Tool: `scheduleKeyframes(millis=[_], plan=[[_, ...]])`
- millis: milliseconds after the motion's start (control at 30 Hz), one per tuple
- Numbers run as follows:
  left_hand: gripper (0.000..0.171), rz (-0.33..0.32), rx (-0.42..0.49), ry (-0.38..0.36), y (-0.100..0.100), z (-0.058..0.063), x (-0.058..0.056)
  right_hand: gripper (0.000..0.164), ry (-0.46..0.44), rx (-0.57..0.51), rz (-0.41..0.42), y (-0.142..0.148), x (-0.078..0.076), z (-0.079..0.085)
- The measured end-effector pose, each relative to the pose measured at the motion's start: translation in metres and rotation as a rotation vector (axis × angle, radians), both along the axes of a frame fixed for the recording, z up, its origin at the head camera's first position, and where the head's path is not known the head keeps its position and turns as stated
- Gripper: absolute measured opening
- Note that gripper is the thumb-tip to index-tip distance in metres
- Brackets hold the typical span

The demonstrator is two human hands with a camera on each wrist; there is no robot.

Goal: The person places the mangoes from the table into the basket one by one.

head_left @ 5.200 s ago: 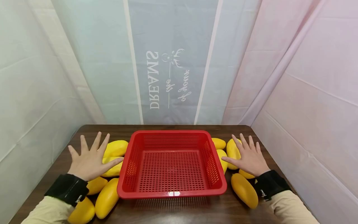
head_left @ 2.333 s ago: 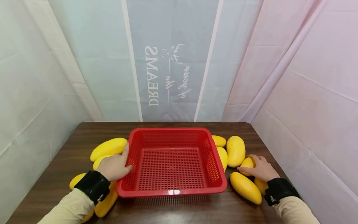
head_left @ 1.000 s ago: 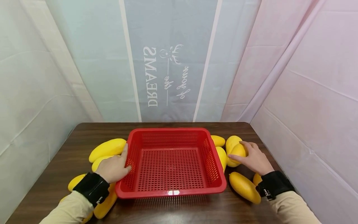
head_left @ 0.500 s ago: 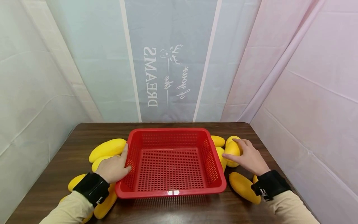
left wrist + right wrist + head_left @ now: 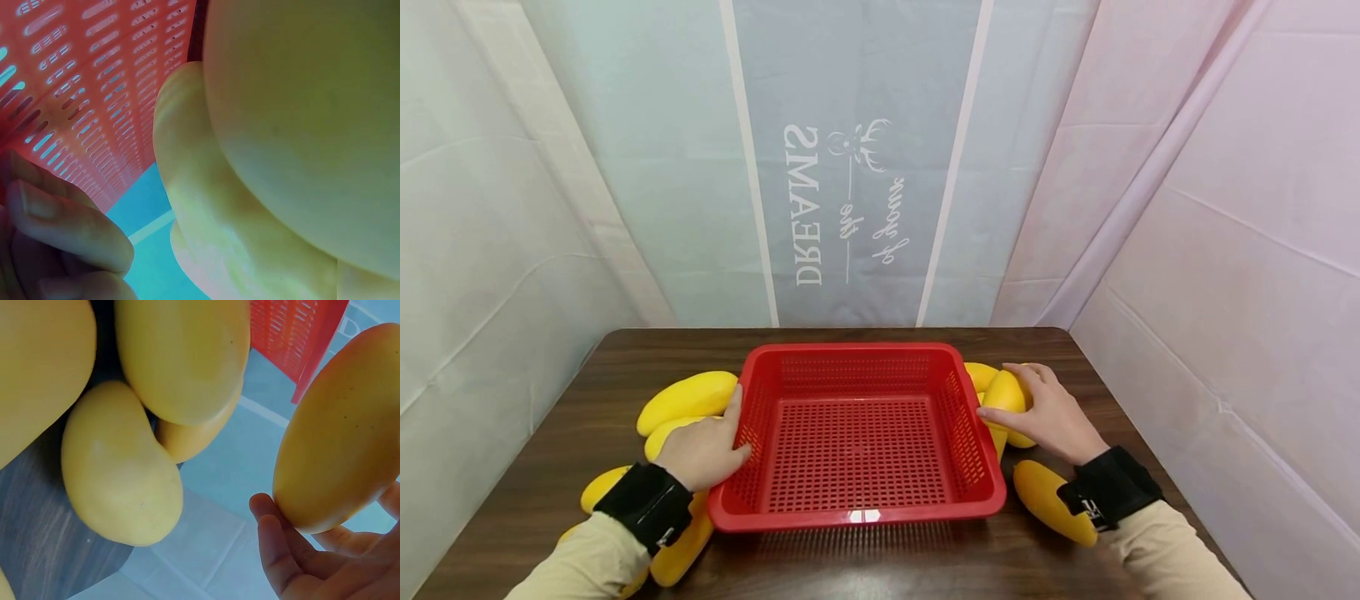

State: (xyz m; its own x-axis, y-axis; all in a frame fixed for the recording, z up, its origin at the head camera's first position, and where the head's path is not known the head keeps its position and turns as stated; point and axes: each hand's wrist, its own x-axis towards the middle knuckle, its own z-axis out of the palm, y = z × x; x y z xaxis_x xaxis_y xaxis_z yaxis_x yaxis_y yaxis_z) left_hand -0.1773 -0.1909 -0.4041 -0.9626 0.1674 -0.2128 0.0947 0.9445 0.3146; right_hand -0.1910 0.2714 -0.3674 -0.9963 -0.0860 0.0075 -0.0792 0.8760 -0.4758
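Note:
A red plastic basket (image 5: 857, 521) with slotted walls stands on the table, nothing lying in it. My left hand (image 5: 702, 450) grips its left rim, thumb over the edge; in the left wrist view the curled fingers (image 5: 75, 231) lie by the outer wall. On the right, my right hand (image 5: 1054, 412) holds a yellow mango (image 5: 1004, 393) by the basket's right rim. The right wrist view shows this mango raised off the table between fingertips and thumb. Beneath and behind it lie other mangoes, partly hidden, one of them a kidney-shaped mango (image 5: 119, 469).
Left of the basket lie several more mangoes (image 5: 688, 402), some partly under the left arm. One mango (image 5: 1052, 502) lies near the right wrist. The dark wooden table (image 5: 880, 571) is enclosed by fabric walls (image 5: 1225, 292) at the back and both sides.
My right hand took hold of a mango from the right group, lifted it and carried it left toward the basket. Earlier, my left hand came from spread open to the basket's rim and stayed.

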Motion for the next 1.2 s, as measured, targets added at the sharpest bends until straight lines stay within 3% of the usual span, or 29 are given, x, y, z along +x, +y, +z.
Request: scheduleKeyframes(millis=[400, 1200], plan=[[0.094, -0.001, 0.007, 0.012, 0.001, -0.001, -0.001, 0.094, 0.069, -0.001, 0.086, -0.029, -0.011, 0.006], [0.094, 0.002, 0.013, -0.007, 0.0, -0.001, 0.0, 0.093, 0.076, 0.014, 0.185, -0.087, -0.025, 0.018]])
